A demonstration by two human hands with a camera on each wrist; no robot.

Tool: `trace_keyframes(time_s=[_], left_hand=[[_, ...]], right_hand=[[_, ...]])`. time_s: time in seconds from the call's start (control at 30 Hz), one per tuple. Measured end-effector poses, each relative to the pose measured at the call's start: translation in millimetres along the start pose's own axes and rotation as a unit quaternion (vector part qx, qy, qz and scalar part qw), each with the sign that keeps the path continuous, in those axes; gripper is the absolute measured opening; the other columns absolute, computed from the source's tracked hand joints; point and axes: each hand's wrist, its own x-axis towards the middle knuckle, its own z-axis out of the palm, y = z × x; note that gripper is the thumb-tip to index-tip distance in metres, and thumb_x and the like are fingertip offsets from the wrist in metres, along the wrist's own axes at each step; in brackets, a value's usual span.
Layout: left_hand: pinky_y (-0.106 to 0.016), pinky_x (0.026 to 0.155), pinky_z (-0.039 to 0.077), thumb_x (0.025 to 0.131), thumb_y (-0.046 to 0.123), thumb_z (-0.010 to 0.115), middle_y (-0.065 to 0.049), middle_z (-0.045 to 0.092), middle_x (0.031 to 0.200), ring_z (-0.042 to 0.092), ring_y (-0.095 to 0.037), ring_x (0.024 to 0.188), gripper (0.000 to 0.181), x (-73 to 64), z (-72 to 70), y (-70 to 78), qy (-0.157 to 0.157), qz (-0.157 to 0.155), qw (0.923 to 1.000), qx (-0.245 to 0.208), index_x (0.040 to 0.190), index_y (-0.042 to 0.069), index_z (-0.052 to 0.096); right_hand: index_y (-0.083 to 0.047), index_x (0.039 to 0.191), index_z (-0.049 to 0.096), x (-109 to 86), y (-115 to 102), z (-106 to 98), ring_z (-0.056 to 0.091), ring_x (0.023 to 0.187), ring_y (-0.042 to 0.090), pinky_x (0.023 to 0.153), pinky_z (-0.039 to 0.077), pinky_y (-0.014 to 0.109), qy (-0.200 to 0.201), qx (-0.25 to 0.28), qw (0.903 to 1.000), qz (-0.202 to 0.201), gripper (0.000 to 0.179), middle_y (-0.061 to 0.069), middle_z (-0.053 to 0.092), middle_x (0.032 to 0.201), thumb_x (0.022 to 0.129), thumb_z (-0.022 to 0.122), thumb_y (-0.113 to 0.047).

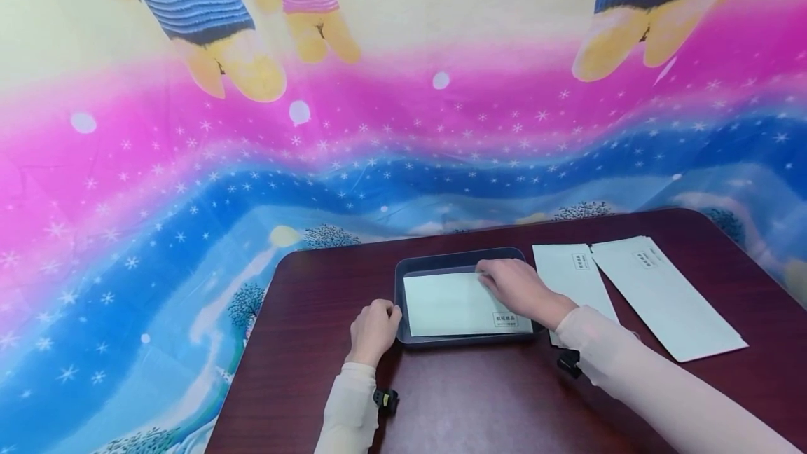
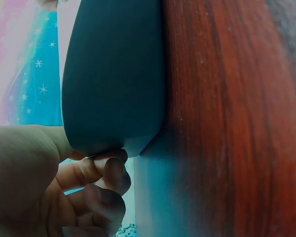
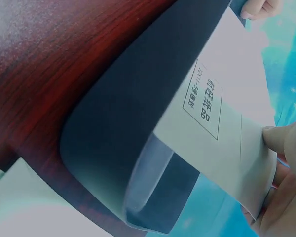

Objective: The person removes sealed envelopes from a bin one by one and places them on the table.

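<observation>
A dark, shallow rectangular tray (image 1: pixel 463 343) stands on the table, and a pale envelope (image 1: pixel 454 303) with a small printed box lies within its rim. My left hand (image 1: pixel 373 331) grips the tray's left wall; in the left wrist view its thumb is on the rim and its curled fingers (image 2: pixel 116 170) are at the outside. My right hand (image 1: pixel 520 289) pinches the envelope near its right end. The right wrist view shows the thumb on the envelope's printed face (image 3: pixel 237 79) and the fingers behind, the near end raised above the tray's corner.
To the right of the tray lie two groups of similar envelopes, a nearer one (image 1: pixel 567 275) partly hidden by my right forearm and a slanted stack (image 1: pixel 674 300). The dark red wooden table (image 1: pixel 466 405) ends at a patterned cloth backdrop (image 1: pixel 391 125).
</observation>
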Motion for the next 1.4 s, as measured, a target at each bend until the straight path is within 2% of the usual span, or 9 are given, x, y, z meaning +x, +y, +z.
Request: trace_keyframes(time_s=[0.23, 0.47, 0.7, 0.97, 1.4], left_hand=[[-0.028, 0.045, 0.021, 0.1, 0.024, 0.058, 0.007, 0.029, 0.049, 0.029, -0.012, 0.043, 0.048, 0.9, -1.1, 0.4, -0.005, -0.003, 1.0, -0.003, 0.058, 0.021, 0.035], [-0.028, 0.045, 0.021, 0.1, 0.023, 0.058, 0.007, 0.028, 0.05, 0.029, -0.013, 0.043, 0.048, 0.7, -0.8, 0.2, -0.006, -0.002, 1.0, -0.003, 0.058, 0.021, 0.035], [-0.027, 0.045, 0.021, 0.1, 0.024, 0.058, 0.007, 0.029, 0.05, 0.03, -0.012, 0.043, 0.048, 0.2, -1.3, -0.3, -0.005, -0.001, 1.0, -0.003, 0.058, 0.021, 0.035], [-0.028, 0.045, 0.022, 0.1, 0.024, 0.059, 0.007, 0.029, 0.05, 0.031, -0.013, 0.043, 0.048, 0.5, 0.3, 0.0, -0.003, -0.001, 1.0, 0.0, 0.058, 0.021, 0.036], [-0.028, 0.045, 0.021, 0.1, 0.024, 0.059, 0.007, 0.029, 0.05, 0.031, -0.012, 0.043, 0.048, 0.7, 0.4, 0.9, 0.002, 0.0, 1.0, 0.007, 0.057, 0.022, 0.036]], right_hand=[[-0.013, 0.109, 0.072, 0.3, 1.2, -6.2, 0.05, 0.062, 0.005, 0.065, 0.045, 0.031, 0.002, 0.005, 1.0, 0.001, 0.014, -0.003, 0.071, 0.086, 0.101, 0.061, -0.016], [-0.014, 0.105, 0.07, -7.7, 9.2, -10.1, 0.045, 0.058, 0.007, 0.061, 0.041, 0.029, 0.01, 0.012, 0.9999, 0.004, 0.011, -0.007, 0.063, 0.075, 0.101, 0.06, -0.015], [-0.011, 0.109, 0.07, -10.8, 15.4, -17.0, 0.053, 0.065, 0.007, 0.063, 0.045, 0.032, 0.035, 0.009, 0.9992, 0.018, 0.014, -0.002, 0.07, 0.086, 0.101, 0.06, -0.015], [-0.01, 0.113, 0.069, -14.5, 16.9, -24.3, 0.064, 0.075, 0.013, 0.065, 0.049, 0.036, 0.047, 0.011, 0.9977, 0.047, 0.017, 0.006, 0.074, 0.097, 0.102, 0.057, -0.015], [-0.006, 0.124, 0.066, -25.3, 28.7, -36.6, 0.066, 0.076, 0.02, 0.063, 0.047, 0.038, 0.083, 0.038, 0.9921, 0.086, 0.025, 0.015, 0.074, 0.107, 0.104, 0.054, -0.017]])
